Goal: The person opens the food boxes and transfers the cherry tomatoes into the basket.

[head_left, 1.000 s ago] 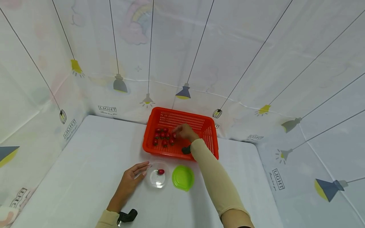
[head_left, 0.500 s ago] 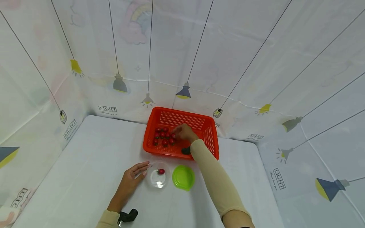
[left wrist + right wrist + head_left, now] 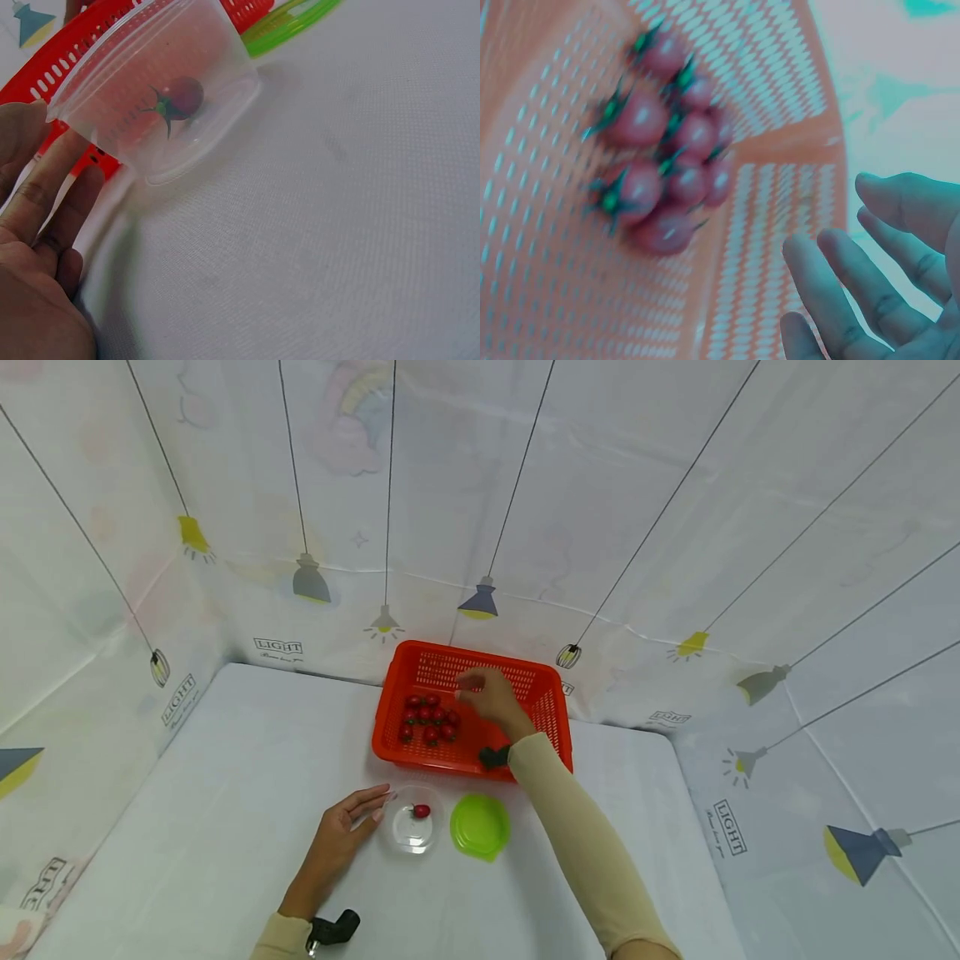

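My right hand (image 3: pixel 491 697) is over the red plastic basket (image 3: pixel 427 766), just to the right of a cluster of cherry tomatoes (image 3: pixel 425 714). In the right wrist view its fingers (image 3: pixel 817 281) are parted and relaxed, and nothing is between them. The several tomatoes, with green stems, lie grouped on the left of the basket floor. On the white table, my left hand (image 3: pixel 341 831) rests beside a clear plastic tub (image 3: pixel 408 841), its straight fingertips at the tub's left side. One cherry tomato (image 3: pixel 184 97) with its stem lies inside the tub.
A green lid (image 3: pixel 480 827) lies right of the tub, in front of the basket. The white tabletop (image 3: pixel 225 810) extends to both sides. Behind the basket rises a printed wall covering (image 3: pixel 435 527). Each wrist wears a black camera mount.
My right hand has drawn away from the rightmost tomatoes, up and right, with its fingers spreading. The tomatoes stay in the basket. The left hand and tub hold their place.
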A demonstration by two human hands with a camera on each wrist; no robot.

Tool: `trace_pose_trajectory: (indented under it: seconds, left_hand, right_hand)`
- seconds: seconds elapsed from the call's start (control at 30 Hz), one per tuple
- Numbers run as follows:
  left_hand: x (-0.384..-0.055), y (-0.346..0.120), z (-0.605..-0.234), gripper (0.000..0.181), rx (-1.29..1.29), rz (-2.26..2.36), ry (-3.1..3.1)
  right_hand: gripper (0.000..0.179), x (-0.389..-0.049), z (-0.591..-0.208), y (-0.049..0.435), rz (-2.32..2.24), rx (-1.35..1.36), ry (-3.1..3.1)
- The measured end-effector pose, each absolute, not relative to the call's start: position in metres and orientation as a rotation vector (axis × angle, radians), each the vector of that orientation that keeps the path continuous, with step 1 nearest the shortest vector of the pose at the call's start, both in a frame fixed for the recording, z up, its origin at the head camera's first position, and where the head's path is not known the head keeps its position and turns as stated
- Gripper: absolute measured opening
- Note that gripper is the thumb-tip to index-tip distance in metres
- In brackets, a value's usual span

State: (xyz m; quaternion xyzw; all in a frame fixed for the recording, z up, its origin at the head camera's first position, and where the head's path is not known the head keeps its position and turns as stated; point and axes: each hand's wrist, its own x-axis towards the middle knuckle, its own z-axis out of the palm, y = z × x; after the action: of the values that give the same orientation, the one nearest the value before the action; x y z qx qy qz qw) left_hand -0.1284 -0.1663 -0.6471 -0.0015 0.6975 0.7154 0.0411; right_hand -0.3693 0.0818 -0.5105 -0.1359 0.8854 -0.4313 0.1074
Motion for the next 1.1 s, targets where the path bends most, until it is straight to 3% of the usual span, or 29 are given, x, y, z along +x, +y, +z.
trace_pose_trajectory:
  seconds: [0.53, 0.8, 1.1]
  left_hand:
    - [-0.129, -0.166, -0.648, 0.044, 0.016, 2.197, 2.139]
    - [-0.129, -0.166, -0.647, 0.043, 0.046, 2.171, 2.190]
    - [-0.129, -0.166, -0.646, 0.043, 0.042, 2.160, 2.198]
  right_hand:
    - [0.025, -0.269, -0.459, 0.069, -1.484, -0.668, 2.596]
    - [0.026, -0.217, -0.475, 0.069, -1.482, -0.729, 2.617]
    - [0.025, -0.182, -0.513, 0.062, -1.434, -0.591, 2.613]
